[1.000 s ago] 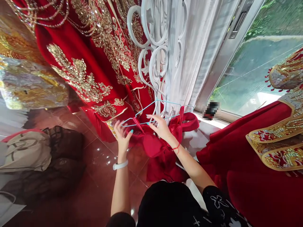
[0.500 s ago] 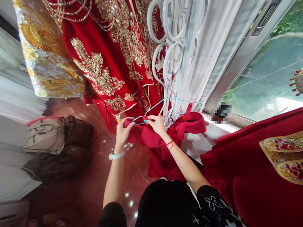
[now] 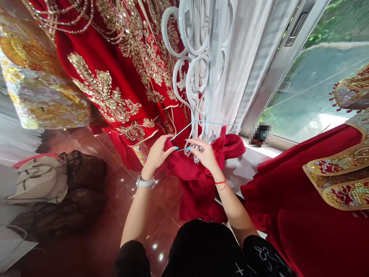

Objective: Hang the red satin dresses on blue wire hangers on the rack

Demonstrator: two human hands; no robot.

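Observation:
A deep-red dress hangs on a thin light-blue wire hanger, its far strap looped over the hanger's right part. At the hanger's left end, my left hand is closed on the red fabric, thumb on the near side. My right hand pinches the lower wire of the hanger between thumb and fingers. A large ruffle of the dress sticks out to the right, beyond my right hand. The fabric partly hides the fingers of my left hand.
A white scrollwork metal rack stands straight ahead. Red gowns with gold beading hang on the left, and another red garment on the right. A beige bag sits left on the tiled floor. A window is at right.
My right hand has moved right along the hanger's lower wire, away from my left hand. My left hand has taken hold of fabric at the hanger's left end. The view has shifted slightly right.

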